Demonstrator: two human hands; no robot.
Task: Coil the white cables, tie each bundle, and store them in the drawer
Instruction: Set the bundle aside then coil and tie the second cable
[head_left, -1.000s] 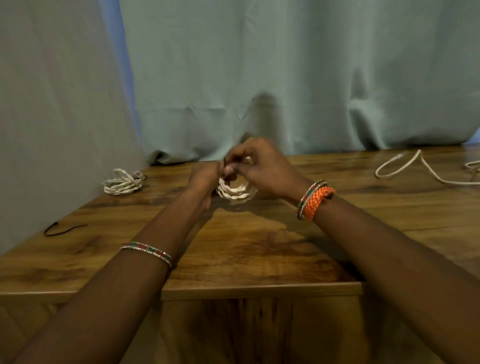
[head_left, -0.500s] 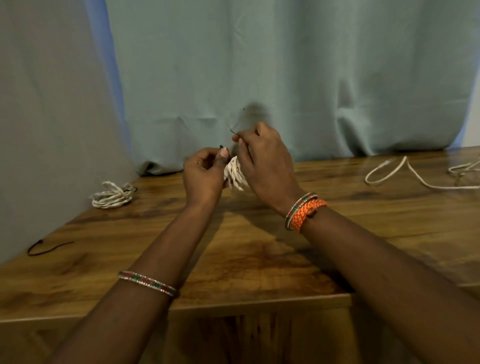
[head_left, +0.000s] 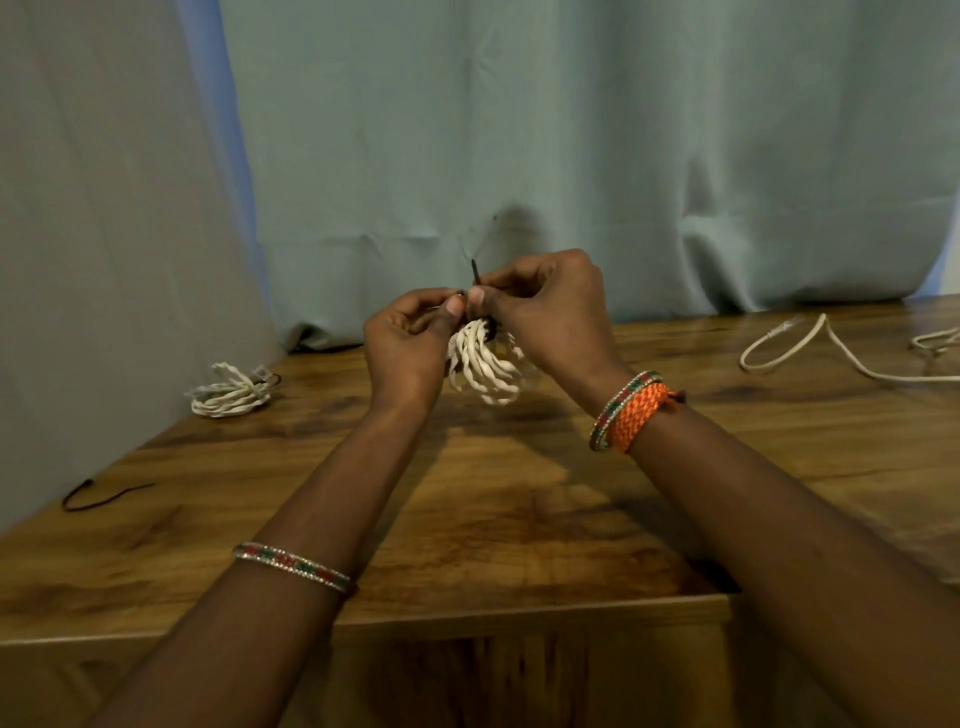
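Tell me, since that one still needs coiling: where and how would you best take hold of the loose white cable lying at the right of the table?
Probably at the rounded bend of the loose white cable, its nearest free part. It lies flat on the table, so come from above and pinch across the strand. The right hand is closer, but both it and the left hand are now busy tying the coiled bundle.

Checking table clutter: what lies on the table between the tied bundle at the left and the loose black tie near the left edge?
Bare wood between the tied bundle and the black tie, head view.
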